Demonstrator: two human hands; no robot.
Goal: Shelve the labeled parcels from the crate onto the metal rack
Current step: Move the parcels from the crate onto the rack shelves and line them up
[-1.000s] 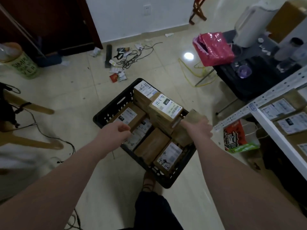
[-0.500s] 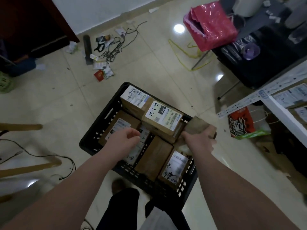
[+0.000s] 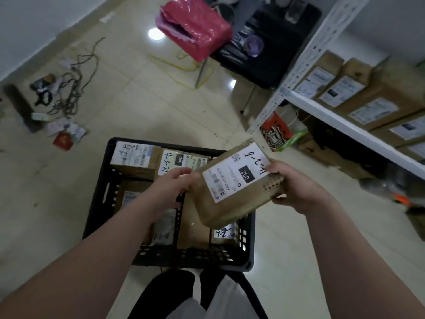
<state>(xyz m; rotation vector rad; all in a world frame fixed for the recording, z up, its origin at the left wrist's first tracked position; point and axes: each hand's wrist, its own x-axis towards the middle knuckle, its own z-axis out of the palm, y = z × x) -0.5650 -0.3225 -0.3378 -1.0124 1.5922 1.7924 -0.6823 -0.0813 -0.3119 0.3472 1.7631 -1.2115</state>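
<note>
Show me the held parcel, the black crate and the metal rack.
held parcel (image 3: 230, 178), head view, on its white label.
black crate (image 3: 184, 261), head view, on its near wall.
metal rack (image 3: 303, 65), head view, on its perforated upright.

One crate (image 3: 101, 210), one held parcel (image 3: 234, 180), two hands (image 3: 167, 189) (image 3: 296, 187)
</note>
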